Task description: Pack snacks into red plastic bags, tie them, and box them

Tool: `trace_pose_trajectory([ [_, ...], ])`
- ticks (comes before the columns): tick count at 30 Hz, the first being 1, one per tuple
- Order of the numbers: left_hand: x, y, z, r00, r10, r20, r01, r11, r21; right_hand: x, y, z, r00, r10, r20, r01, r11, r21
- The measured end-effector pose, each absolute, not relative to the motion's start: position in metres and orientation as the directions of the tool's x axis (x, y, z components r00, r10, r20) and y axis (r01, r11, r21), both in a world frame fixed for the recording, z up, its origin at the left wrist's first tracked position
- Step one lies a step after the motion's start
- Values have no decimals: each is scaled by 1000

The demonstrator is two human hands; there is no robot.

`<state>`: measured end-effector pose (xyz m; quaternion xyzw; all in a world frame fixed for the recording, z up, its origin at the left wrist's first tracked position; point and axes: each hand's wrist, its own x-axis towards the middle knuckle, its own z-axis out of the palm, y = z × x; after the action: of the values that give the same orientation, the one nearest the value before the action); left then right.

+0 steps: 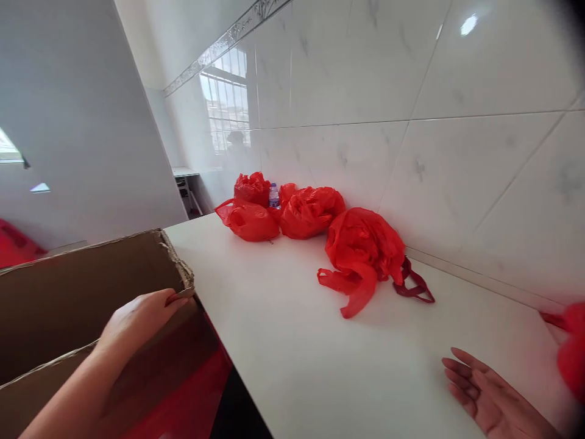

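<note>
My left hand rests on the torn edge of an open brown cardboard box at the lower left, fingers curled over a flap. My right hand hovers palm-up over the white counter at the lower right, fingers stretched out and holding nothing. The nearest full red plastic bag sits on the counter by the tiled wall. Two more red bags lie farther back, with another red bag behind them.
A small water bottle stands among the far bags. Part of one more red bag shows at the right edge. Red plastic lies inside the box. The glossy tiled wall backs the counter.
</note>
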<state>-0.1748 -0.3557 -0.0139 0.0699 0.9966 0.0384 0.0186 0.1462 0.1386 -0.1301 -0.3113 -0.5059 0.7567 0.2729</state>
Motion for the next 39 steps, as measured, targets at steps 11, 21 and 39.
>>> trace_pose_trajectory([
  [11,-176,-241,-21,-579,418,700,668,736,112,141,115,-98,-728,660,-186,-156,-424,-892],
  [21,-99,-48,-72,-39,891,452,996,-4,95,140,110,-94,-744,664,-76,-253,-384,-888],
  [39,-101,-12,-83,-486,658,575,871,417,259,145,116,-91,-792,603,-94,-216,-421,-881],
])
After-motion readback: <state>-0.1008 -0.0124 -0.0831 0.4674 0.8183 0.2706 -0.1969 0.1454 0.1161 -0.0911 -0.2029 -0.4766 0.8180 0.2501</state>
